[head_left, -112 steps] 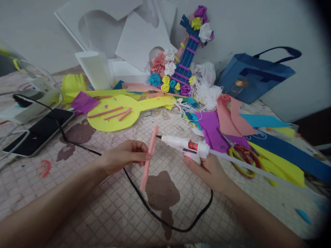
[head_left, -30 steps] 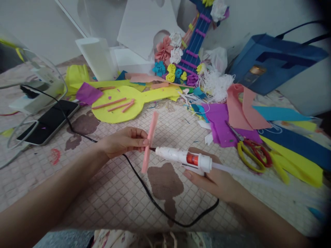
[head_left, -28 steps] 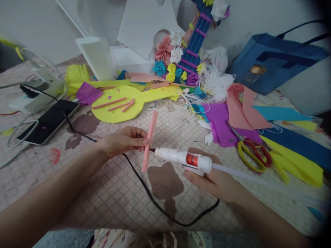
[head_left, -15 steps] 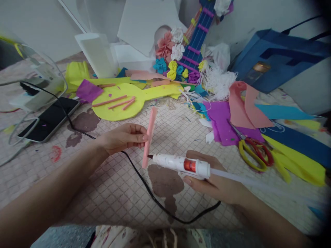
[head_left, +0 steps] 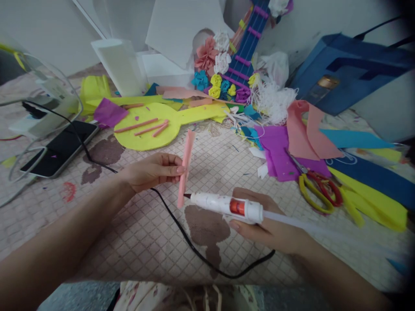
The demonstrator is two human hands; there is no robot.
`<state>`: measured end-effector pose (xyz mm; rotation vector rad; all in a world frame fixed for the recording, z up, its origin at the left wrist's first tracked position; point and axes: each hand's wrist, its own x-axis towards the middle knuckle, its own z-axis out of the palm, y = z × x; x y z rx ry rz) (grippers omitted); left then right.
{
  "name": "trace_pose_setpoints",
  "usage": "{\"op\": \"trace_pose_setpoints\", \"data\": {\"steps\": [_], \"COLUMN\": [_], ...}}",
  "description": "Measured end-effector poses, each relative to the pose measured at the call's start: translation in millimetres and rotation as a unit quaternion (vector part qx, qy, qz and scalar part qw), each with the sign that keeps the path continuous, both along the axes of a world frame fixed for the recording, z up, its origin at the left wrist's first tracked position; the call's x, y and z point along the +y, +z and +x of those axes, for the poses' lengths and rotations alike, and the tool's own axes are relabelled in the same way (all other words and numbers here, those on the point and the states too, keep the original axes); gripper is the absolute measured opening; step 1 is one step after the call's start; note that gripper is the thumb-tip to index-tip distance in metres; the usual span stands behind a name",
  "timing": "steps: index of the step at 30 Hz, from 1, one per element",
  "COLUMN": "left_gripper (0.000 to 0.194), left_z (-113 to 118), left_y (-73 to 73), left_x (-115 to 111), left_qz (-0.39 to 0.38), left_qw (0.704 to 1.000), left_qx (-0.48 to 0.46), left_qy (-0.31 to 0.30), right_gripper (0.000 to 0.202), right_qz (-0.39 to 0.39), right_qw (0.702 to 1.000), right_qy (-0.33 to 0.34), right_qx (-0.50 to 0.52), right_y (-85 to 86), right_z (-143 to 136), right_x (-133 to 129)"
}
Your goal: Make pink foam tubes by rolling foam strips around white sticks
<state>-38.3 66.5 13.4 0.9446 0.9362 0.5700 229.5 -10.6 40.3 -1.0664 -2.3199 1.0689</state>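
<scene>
Between the thumb and fingers of my left hand (head_left: 158, 171) is a narrow pink paper strip (head_left: 186, 157), partly rolled along its length and held nearly upright over the table. My right hand (head_left: 266, 220) is wrapped around a white hot glue gun (head_left: 217, 204). Its dark nozzle points left, at or very close to the lower part of the strip. A translucent glue stick (head_left: 285, 219) runs out of the back of the gun. Behind my left hand, thin pink paper rolls (head_left: 151, 129) rest on a yellow guitar-shaped cutout (head_left: 139, 140).
Scissors (head_left: 319, 190) lie at the right by purple paper (head_left: 279, 151) and pink paper (head_left: 301, 134). A phone (head_left: 61, 149) and power strip (head_left: 39, 121) are at the left. The black cord (head_left: 181, 229) crosses the table. A decorated blue guitar (head_left: 246, 47) and blue bag (head_left: 350, 73) stand behind.
Almost nothing differs. The view has shifted very slightly; my left hand still holds the strip, and the nozzle stays by its lower part.
</scene>
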Motion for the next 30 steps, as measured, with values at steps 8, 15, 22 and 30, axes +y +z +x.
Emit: {"op": "trace_pose_setpoints", "data": {"steps": [8, 15, 22, 30], "left_gripper": [0.015, 0.019, 0.021, 0.019], "left_z": [2.6, 0.4, -2.5, -3.4], "left_y": [1.8, 0.3, -2.8, -4.2], "left_x": [-1.8, -0.4, 2.9, 4.2], "left_qz": [0.005, -0.003, -0.004, -0.008], "left_qw": [0.999, 1.0, 1.0, 0.999], "left_qx": [-0.007, 0.001, -0.009, -0.026], "left_qy": [-0.034, -0.012, 0.002, 0.022], "right_gripper": [0.016, 0.019, 0.02, 0.02], "right_qz": [0.067, 0.025, 0.017, -0.005], "right_qw": [0.997, 0.999, 0.999, 0.999], "right_qy": [-0.044, -0.031, -0.015, 0.047], "right_qx": [-0.01, 0.019, 0.027, 0.008], "right_y": [-4.1, -1.5, 0.2, 0.1], "right_z": [0.8, 1.2, 1.3, 0.6], "right_x": [0.3, -1.7, -1.8, -1.1]}}
